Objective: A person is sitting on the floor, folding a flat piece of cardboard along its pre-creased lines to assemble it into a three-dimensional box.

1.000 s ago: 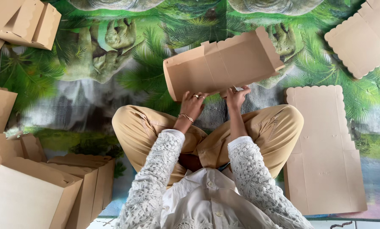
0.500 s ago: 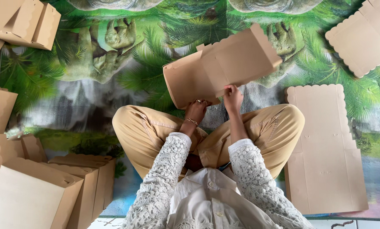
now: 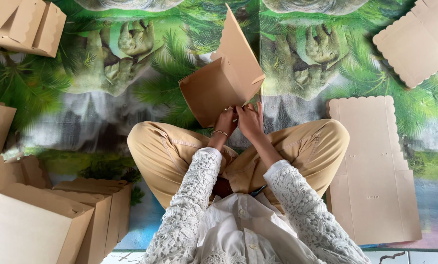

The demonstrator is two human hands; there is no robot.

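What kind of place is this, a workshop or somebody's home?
Probably a home floor used as a makeshift box-folding spot. The person sits cross-legged on a printed jungle mat, both hands on a half-folded cardboard box, with flat cardboard blanks on one side and finished boxes on the other.

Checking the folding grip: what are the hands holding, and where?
Both the left hand and right hand hold the half-folded brown cardboard box at its lower corner.

Half-folded tan cardboard box [image 3: 224, 83], tilted, flap upright, above lap
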